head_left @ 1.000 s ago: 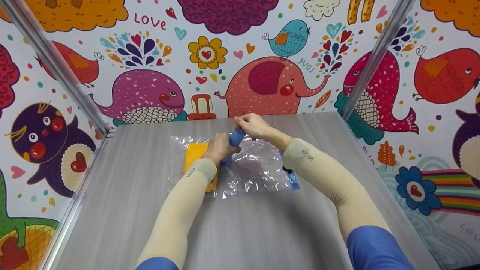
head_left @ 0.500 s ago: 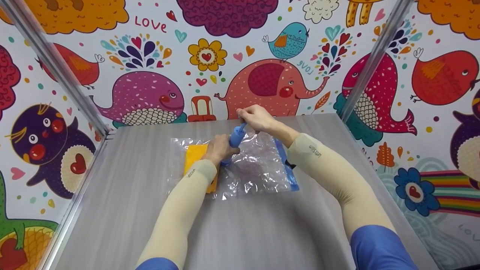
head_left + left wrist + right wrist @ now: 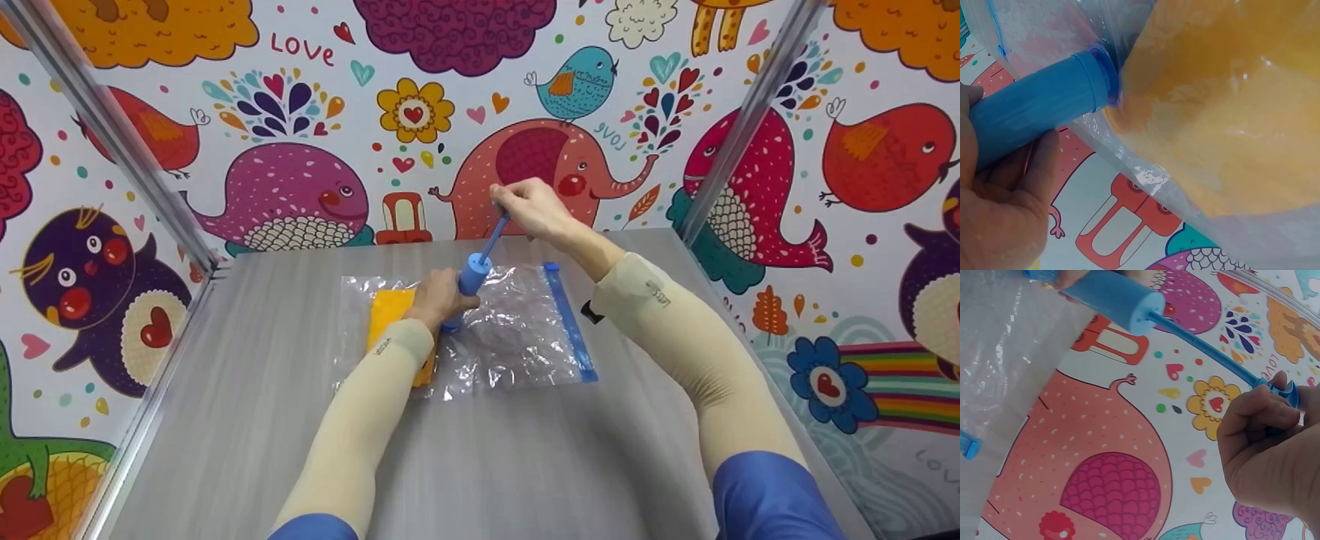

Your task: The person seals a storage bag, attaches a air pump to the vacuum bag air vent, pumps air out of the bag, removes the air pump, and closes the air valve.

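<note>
A blue hand pump [image 3: 474,276] stands tilted on a clear plastic vacuum bag [image 3: 517,330]. My left hand [image 3: 437,297] grips the pump's barrel [image 3: 1039,104]; in the left wrist view the barrel's end meets a round valve [image 3: 1107,76] on the bag. My right hand [image 3: 536,208] holds the handle [image 3: 1283,395] at the top of the pump rod, fingers curled round it. The rod [image 3: 1202,346] is drawn well out of the barrel. Inside the bag's left part lies a folded yellow cloth-like item [image 3: 390,307], partly hidden by my left hand and sleeve.
A blue zip strip [image 3: 571,330] runs down the bag's right edge, with a small blue slider [image 3: 551,267] at its far end. The grey tabletop [image 3: 495,457] extends around the bag. Patterned walls and metal posts [image 3: 724,142] enclose the back and sides.
My right hand has risen up and to the right, drawing the pump rod out of the barrel. The left hand and the bag have stayed in nearly the same place.
</note>
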### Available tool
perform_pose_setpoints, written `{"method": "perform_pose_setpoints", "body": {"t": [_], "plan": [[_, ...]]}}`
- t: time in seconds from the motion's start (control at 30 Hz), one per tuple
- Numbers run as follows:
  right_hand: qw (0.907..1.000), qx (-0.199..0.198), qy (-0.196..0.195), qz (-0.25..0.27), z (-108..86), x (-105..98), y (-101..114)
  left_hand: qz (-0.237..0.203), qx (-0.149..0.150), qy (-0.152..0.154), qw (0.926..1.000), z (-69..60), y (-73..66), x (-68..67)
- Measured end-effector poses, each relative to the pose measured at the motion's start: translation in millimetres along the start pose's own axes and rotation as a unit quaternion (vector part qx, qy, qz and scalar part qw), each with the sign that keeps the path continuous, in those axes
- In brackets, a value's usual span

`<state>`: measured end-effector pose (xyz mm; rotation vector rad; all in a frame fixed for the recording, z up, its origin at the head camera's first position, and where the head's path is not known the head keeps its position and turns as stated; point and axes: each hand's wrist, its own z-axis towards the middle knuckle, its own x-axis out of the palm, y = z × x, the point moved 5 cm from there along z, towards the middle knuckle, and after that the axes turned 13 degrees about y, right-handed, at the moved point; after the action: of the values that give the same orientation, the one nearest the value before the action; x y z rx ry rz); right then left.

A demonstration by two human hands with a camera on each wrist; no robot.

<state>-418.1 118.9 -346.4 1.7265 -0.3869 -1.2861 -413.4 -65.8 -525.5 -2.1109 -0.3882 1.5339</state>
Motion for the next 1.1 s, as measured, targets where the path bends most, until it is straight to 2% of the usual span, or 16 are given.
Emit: {"method": "perform_pose_setpoints", "body": {"t": [0.23,0.5,0.97,1.1], "plan": [[0.9986,-0.015,-0.040,0.033,-7.4,-16,12,-0.016,0.004,0.008,0.9998,1.5,0.9,3.7],[0.9958,-0.048,-0.057,0.055,-17.6,-34,28,-0.018,0.000,0.010,0.9998,0.1,1.8,0.7],[0.9949,-0.043,-0.072,0.056,-15.1,-35,24,-0.011,0.004,0.010,0.9999,1.2,2.3,-1.4],[0.9950,-0.038,-0.075,0.054,-15.1,-35,23,-0.021,0.006,0.014,0.9997,1.0,3.0,-1.0]]}}
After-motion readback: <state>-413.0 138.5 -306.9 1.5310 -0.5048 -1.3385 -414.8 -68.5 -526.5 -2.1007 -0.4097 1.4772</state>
